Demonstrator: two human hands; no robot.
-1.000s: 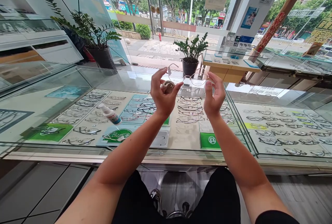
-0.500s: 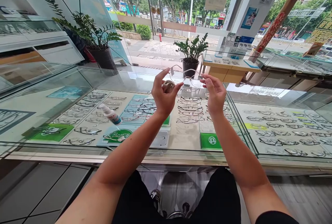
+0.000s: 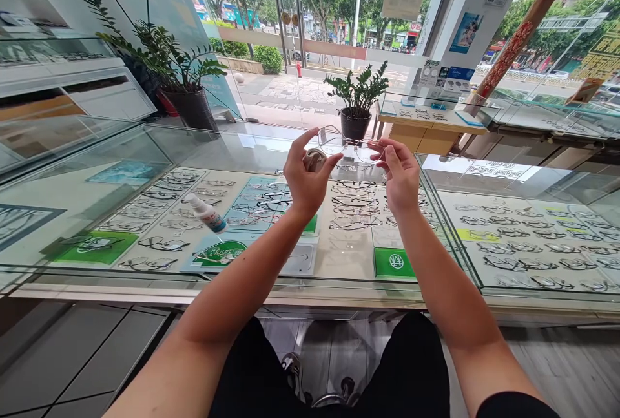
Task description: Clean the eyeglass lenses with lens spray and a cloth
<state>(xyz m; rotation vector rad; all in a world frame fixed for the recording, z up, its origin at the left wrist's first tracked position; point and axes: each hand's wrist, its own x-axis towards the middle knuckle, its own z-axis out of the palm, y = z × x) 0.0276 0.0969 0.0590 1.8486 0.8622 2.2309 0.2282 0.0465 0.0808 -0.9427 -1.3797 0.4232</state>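
Note:
A pair of thin-rimmed eyeglasses is held up above the glass counter, lenses toward the window. My right hand pinches its right side between thumb and fingers. My left hand has a crumpled greyish cloth tucked in its curled fingers. The left index fingertip is at the left end of the eyeglasses, and the thumb points toward them from below; whether they press on the frame I cannot tell. A white spray bottle stands on the counter, left of my left forearm.
Beneath the glass of the display counter lie rows of spectacle frames and green cards. A glass divider edge runs along the right. Beyond the counter stand potted plants by the window.
The eyeglasses have tilted, their upper bars now lower and flatter. My right fingers have shifted slightly left. My left hand, with the cloth, has hardly moved.

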